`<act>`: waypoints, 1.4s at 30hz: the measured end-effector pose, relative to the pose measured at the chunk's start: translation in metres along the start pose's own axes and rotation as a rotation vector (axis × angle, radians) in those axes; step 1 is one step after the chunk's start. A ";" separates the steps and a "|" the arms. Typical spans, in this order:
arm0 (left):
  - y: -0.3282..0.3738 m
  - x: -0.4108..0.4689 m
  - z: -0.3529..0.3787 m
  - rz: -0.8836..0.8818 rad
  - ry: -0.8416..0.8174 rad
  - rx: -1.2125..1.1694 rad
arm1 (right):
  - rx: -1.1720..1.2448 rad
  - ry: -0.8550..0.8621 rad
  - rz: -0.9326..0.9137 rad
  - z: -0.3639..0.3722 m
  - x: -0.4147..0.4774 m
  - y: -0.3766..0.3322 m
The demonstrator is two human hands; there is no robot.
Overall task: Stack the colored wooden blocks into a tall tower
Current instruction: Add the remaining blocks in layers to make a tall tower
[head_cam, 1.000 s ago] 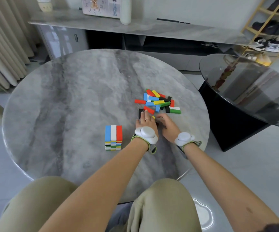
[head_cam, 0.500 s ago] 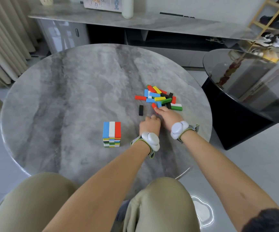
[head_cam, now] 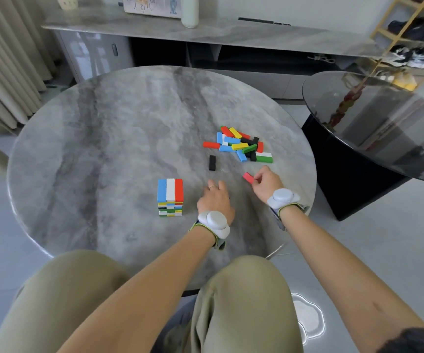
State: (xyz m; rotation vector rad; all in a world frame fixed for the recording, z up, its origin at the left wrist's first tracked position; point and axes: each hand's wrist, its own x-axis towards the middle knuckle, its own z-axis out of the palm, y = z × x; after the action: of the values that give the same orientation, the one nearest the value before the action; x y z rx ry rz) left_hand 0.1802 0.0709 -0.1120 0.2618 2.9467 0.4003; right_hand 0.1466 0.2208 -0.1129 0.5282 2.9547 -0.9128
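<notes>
The round grey marble table (head_cam: 99,154) takes up most of the space in front of the seated person, with a dark glass-topped table (head_cam: 389,133) close by on the right and a long marble-topped sideboard (head_cam: 231,31) against the wall behind. Pale curtains (head_cam: 4,62) hang on the left, and a wooden shoe rack (head_cam: 406,39) stands in the far right corner. On the marble, the tower (head_cam: 170,197) stands several layers high, capped by a blue, a white and a red block lying side by side. Off to the right, further back, lies the loose pile of blocks (head_cam: 238,146), a jumble of red, blue, yellow, green, black and white. A single black block (head_cam: 212,163) lies alone between that pile and the hands. Nothing sits between the hands and the tower. The right hand (head_cam: 265,183) hovers just short of the pile, thumb and fingertips pinched on the end of a red block (head_cam: 248,177) that sticks out to the left. The left hand (head_cam: 214,202) is low over the table just right of the tower, not touching it, back upward and fingers folded under. I cannot tell whether they hold anything. Both wrists wear a rounded white device on a strap.
</notes>
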 end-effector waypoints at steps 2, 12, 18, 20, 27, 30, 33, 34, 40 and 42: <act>-0.003 0.001 -0.002 0.002 -0.015 -0.012 | 0.033 -0.130 0.028 -0.002 -0.004 -0.004; -0.032 0.008 0.000 0.218 -0.224 -0.219 | -0.336 -0.425 -0.222 -0.006 -0.035 -0.017; -0.031 0.007 0.003 0.230 -0.177 -0.283 | -0.191 -0.446 -0.250 -0.001 -0.042 -0.011; -0.031 0.008 0.004 0.238 -0.176 -0.285 | -0.171 -0.515 -0.267 -0.004 -0.044 -0.012; -0.027 0.007 0.002 0.226 -0.248 -0.251 | -0.167 -0.556 -0.297 -0.007 -0.045 -0.016; -0.025 0.006 -0.001 0.229 -0.259 -0.230 | -0.202 -0.562 -0.309 -0.006 -0.044 -0.018; -0.025 0.006 -0.002 0.237 -0.240 -0.190 | -0.241 -0.558 -0.315 -0.005 -0.044 -0.019; -0.025 0.006 -0.001 0.239 -0.238 -0.185 | -0.246 -0.558 -0.318 -0.004 -0.044 -0.019; -0.027 0.004 -0.005 0.219 -0.235 -0.239 | -0.235 -0.551 -0.278 -0.004 -0.046 -0.018; -0.027 0.002 -0.010 0.224 -0.241 -0.235 | -0.227 -0.570 -0.236 -0.006 -0.046 -0.018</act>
State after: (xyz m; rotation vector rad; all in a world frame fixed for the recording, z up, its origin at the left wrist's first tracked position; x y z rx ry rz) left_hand 0.1723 0.0432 -0.1107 0.5678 2.6124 0.6865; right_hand 0.1854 0.1956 -0.0938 -0.0859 2.5659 -0.5929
